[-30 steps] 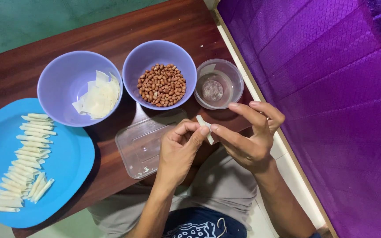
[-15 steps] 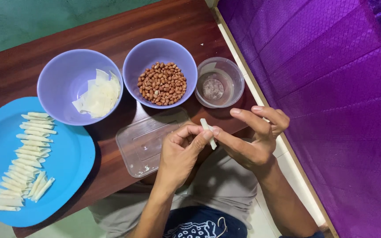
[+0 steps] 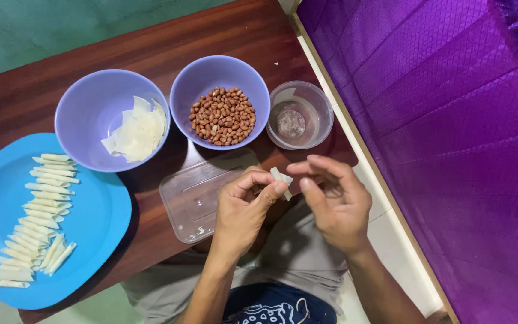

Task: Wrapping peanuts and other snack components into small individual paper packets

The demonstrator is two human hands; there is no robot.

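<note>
Left hand (image 3: 244, 207) pinches small wrapper roll (image 3: 282, 178) by fingertips, right hand (image 3: 334, 201) loose beside it w/ nothing held; slack pinch could unroll it.

Peanut bowl (image 3: 220, 102) between two bowls (image 3: 112, 120)

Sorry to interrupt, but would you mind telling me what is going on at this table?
A person holds a small white wrapper roll at the fingertips of the left hand, with the right hand beside it. Finished rolls line a blue plate. Two purple bowls hold wrapper squares and peanuts.
</note>
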